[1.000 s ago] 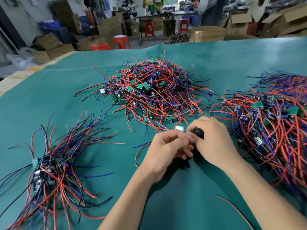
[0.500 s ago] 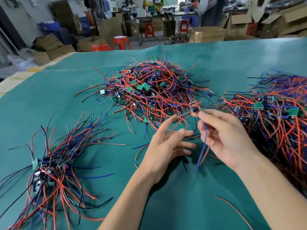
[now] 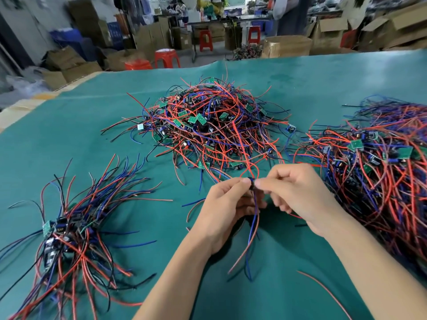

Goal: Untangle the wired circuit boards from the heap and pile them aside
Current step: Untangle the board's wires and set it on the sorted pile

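1. Green desk [image 3: 323,93] is carrying the tangled heap [image 3: 215,132].
2. Left hand [image 3: 221,211] and right hand [image 3: 300,192] fingers are pinching one circuit board [image 3: 252,184] near the heap, letting its wires hang free.

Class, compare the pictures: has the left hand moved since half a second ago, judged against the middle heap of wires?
Yes. The left hand, spread open then, now pinches the small board together with the right hand, just below the middle heap.
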